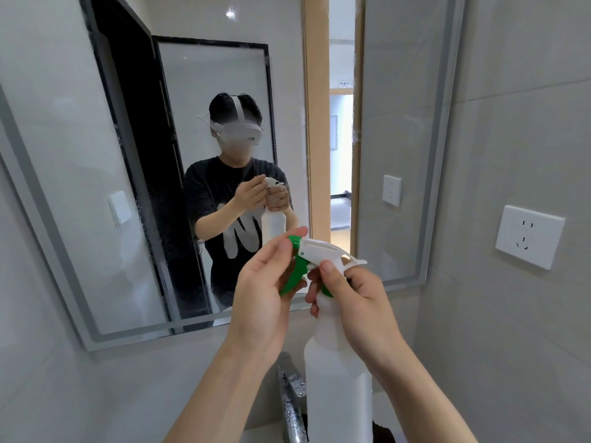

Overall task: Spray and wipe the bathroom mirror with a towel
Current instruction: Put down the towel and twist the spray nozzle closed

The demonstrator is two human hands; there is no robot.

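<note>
A white spray bottle [337, 372] with a white head and green trigger and nozzle is held upright in front of me, below the mirror [224, 91]. My right hand [355, 302] grips the bottle's neck just under the spray head. My left hand [265, 292] pinches the green nozzle tip between thumb and fingers. The mirror is a large rectangle with a frosted border; it reflects a person in a dark shirt holding the same bottle. No towel is in view.
A chrome faucet [292, 398] stands below the bottle at the sink's edge. A white wall socket [529, 236] sits on the grey tiled wall to the right of the mirror. The mirror reflects a doorway and dark glass panels.
</note>
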